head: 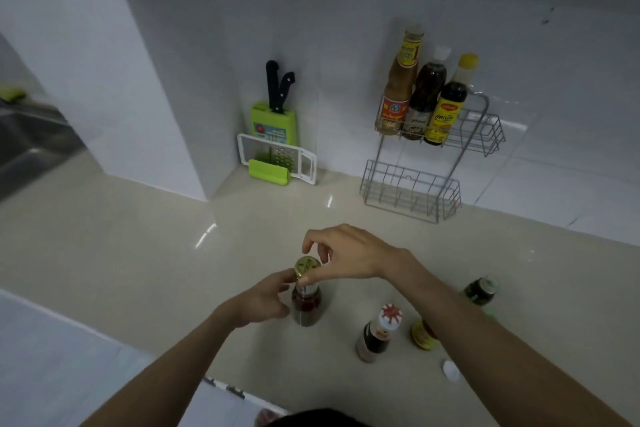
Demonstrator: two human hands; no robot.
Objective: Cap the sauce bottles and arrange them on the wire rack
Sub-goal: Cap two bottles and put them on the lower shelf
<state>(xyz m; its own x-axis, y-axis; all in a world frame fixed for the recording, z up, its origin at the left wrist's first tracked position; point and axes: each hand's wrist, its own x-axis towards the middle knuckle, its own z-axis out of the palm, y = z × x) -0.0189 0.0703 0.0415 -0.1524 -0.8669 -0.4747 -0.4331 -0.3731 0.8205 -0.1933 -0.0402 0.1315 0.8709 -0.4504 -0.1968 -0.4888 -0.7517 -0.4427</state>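
Note:
A dark red sauce bottle (306,308) stands on the counter in front of me. My left hand (265,298) grips its neck and shoulder. My right hand (343,256) pinches the gold cap (306,267) sitting on the bottle's mouth. To the right stand a dark bottle with a red-and-white cap (379,333), a yellow-labelled bottle (424,334) partly hidden by my right forearm, and a green bottle (481,291). A loose white cap (450,370) lies near the counter edge. The two-tier wire rack (485,135) holds three capped bottles on its upper shelf; its lower shelf (410,191) holds nothing.
A green knife block with two black-handled knives (275,114) and a white-and-green grater (277,159) stand in the wall corner, left of the rack. A steel sink (27,142) lies at the far left. Pale counter stretches between me and the rack.

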